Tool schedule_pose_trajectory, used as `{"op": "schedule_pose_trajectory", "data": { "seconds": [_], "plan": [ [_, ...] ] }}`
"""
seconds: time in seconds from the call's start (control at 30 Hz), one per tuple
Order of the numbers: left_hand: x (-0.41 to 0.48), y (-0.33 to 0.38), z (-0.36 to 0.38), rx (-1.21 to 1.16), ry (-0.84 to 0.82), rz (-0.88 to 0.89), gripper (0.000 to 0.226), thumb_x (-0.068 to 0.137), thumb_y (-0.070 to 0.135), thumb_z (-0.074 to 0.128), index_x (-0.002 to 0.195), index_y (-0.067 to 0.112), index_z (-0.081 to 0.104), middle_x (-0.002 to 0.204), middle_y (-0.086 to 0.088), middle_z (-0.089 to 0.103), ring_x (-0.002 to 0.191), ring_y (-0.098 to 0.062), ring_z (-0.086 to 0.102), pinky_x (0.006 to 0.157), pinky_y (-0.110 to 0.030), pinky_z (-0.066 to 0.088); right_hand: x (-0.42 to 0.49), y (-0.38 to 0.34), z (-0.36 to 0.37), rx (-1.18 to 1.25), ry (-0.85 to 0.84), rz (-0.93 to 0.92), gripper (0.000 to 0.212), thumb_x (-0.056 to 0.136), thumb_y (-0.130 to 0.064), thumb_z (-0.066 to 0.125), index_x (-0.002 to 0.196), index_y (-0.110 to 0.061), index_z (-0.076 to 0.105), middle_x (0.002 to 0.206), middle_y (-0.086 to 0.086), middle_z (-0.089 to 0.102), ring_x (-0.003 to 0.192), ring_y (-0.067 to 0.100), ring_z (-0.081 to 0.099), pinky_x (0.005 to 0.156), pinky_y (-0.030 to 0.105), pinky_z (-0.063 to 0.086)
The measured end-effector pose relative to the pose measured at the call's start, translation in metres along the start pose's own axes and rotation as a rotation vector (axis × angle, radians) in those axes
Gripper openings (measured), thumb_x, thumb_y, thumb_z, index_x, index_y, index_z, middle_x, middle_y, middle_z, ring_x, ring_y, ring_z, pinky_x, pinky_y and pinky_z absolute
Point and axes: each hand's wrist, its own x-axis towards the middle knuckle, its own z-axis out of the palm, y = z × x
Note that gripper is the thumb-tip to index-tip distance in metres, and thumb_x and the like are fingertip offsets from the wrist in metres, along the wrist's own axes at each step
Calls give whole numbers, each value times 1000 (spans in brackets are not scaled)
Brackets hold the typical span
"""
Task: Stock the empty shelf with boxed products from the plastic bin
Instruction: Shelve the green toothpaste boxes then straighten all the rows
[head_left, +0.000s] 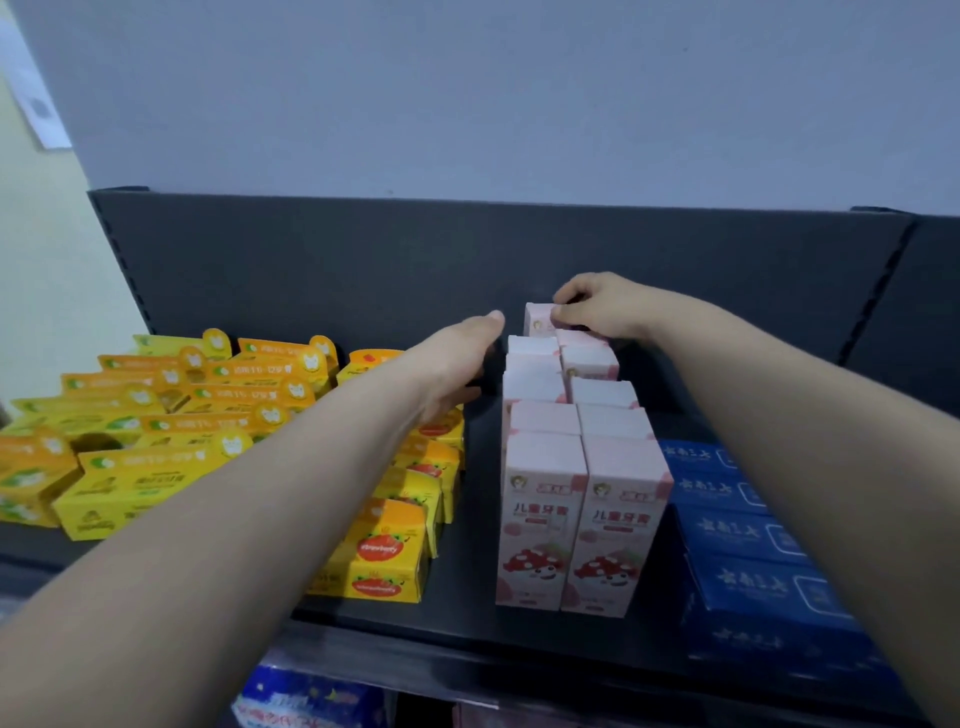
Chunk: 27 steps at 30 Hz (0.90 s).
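Hands reach out over a dark grey metal shelf (467, 597) with a dark back wall. The right hand (597, 306) is far back, at about 1 o'clock, and its fingers are closed around the top of a small pink and white cardboard box (537, 318). This box stands at the very back of two rows of tall pink and white boxes (576, 467) that run from the front edge to the back of the shelf. The left hand (457, 358) is at about 12 o'clock, just left of the pink rows. It is open and flat with fingers stretched out, and it holds nothing. Under the left arm, at about 9 o'clock, stand small orange and yellow cardboard boxes with strawberry pictures (387, 561). Further left, at about 10 o'clock, lie yellow and orange boxes with hanging tabs (171, 415), packed close together. At about 4 o'clock, dark blue flat boxes with white writing (748, 545) lie beside the pink rows. Below the shelf, at about 7 o'clock, blue and pink packs (306, 699) show a little.
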Motion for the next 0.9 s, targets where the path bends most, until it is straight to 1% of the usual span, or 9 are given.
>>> {"op": "schedule_pose_trajectory", "data": {
  "seconds": [0.03, 0.1, 0.3, 0.4, 0.5, 0.57, 0.67, 0.8, 0.9],
  "plan": [
    [0, 2, 1, 4, 6, 0, 45, 94, 51, 40, 130, 24, 46, 134, -1, 52, 123, -22, 49, 107, -44, 38, 1, -1, -1, -22, 8, -14, 20, 90, -28, 62, 107, -19, 60, 98, 1, 64, 79, 15, 61, 61, 27, 51],
    [3, 4, 3, 16, 17, -4, 55, 92, 53, 40, 138, 23, 42, 136, -2, 52, 121, -22, 51, 105, -44, 41, 4, -3, -3, -72, 22, -41, 14, 88, -28, 65, 98, -19, 60, 93, 0, 64, 74, 13, 61, 55, 25, 47],
    [4, 4, 2, -1, 9, -7, 51, 94, 52, 41, 136, 24, 43, 129, -1, 55, 120, -21, 51, 105, -43, 40, 3, -1, -5, -14, -85, -51, 17, 88, -27, 66, 102, -18, 67, 94, 0, 69, 78, 12, 64, 64, 23, 52],
    [0, 4, 1, -20, 13, -4, 51, 93, 53, 42, 135, 24, 43, 131, -1, 53, 122, -21, 50, 106, -44, 39, 2, 3, -6, -30, -64, -101, 12, 90, -25, 64, 99, -20, 70, 101, 1, 70, 89, 15, 65, 74, 23, 53],
    [-3, 3, 2, -31, 0, -4, 42, 95, 52, 40, 126, 25, 47, 127, -1, 55, 121, -21, 50, 107, -44, 38, 0, 1, -8, -47, -104, -116, 26, 93, -24, 60, 118, -20, 63, 111, 1, 66, 101, 17, 63, 80, 25, 50],
    [-7, 2, 3, -34, -11, -9, 33, 96, 50, 39, 120, 27, 47, 125, -1, 56, 119, -22, 51, 107, -45, 38, -3, -1, -10, -47, -148, -93, 25, 95, -28, 56, 118, -23, 62, 108, 0, 66, 95, 16, 63, 73, 24, 51],
    [-9, 1, 3, -34, -9, -11, 35, 96, 50, 39, 122, 27, 47, 126, -1, 56, 120, -24, 50, 105, -44, 40, -4, 0, -12, 49, -200, -42, 18, 93, -31, 58, 107, -24, 67, 102, 1, 69, 84, 15, 64, 64, 26, 51],
    [-12, 0, 2, -39, 5, -18, 47, 97, 51, 39, 136, 25, 42, 135, -3, 50, 125, -25, 46, 101, -39, 42, 0, 5, -9, 129, -198, -19, 14, 92, -22, 60, 104, -22, 67, 105, 7, 71, 85, 17, 66, 67, 29, 53],
    [-14, -1, 2, -49, 11, -29, 51, 96, 51, 39, 139, 23, 39, 138, -5, 49, 126, -26, 46, 103, -41, 41, 2, 3, -7, 128, -186, -7, 14, 94, -22, 58, 104, -24, 67, 107, 9, 71, 87, 19, 65, 77, 36, 54]
  ]
}}
